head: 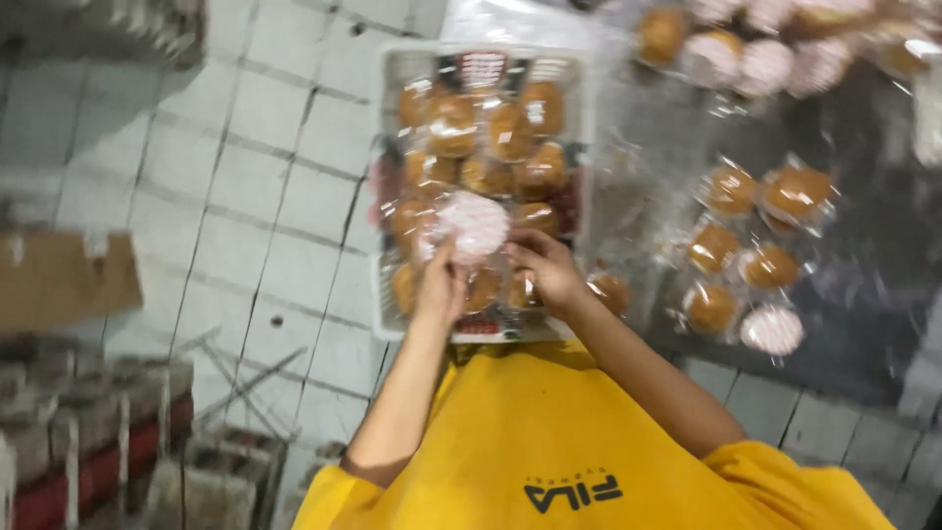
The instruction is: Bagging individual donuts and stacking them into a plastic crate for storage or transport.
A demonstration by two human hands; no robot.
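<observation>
— What colours are in that white crate [385, 186]?

— Golden-brown buns [510, 132] in clear shiny wrappers. The 1 on top, the round packet [474, 224], is white with fine pink-red stripes.

— And off to the side?

— More brown buns [797, 191] on a dark grey surface [863, 255], plus another pink-striped white packet [772, 330].

— The floor?

— Pale grey-white tiles [265, 147] with dark joints. A tan cardboard piece [64, 277] lies there.

— The shirt?

— Bright yellow shirt [549, 442] with dark lettering.
</observation>
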